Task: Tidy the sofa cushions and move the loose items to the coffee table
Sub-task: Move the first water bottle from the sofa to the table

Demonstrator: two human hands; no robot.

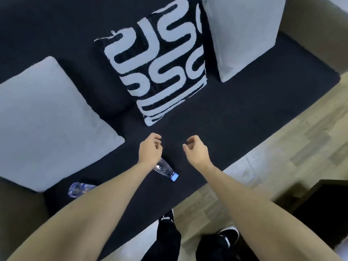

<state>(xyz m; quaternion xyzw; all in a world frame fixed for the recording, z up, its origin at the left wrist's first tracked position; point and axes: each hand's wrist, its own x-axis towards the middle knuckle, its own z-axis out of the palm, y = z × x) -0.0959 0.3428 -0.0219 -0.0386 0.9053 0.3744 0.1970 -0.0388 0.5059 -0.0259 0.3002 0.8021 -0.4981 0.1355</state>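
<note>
A black-and-white patterned cushion (160, 66) leans against the back of the dark sofa (235, 117). A plain white cushion (47, 121) lies flat on the seat at the left, and another white cushion (243, 34) stands upright at the right. A clear plastic bottle with a blue cap (166, 171) lies on the seat, its middle hidden under my left forearm; its base end (77, 189) shows at the left. My left hand (149, 150) and my right hand (196, 150) hover above the seat just below the patterned cushion, fingers loosely curled, holding nothing.
Light wood floor (282, 153) runs along the sofa's front edge. A dark low piece of furniture (323, 208) sits at the lower right. My legs and black shoes (226, 236) stand on the floor by the sofa. A sofa arm (17, 208) is at the lower left.
</note>
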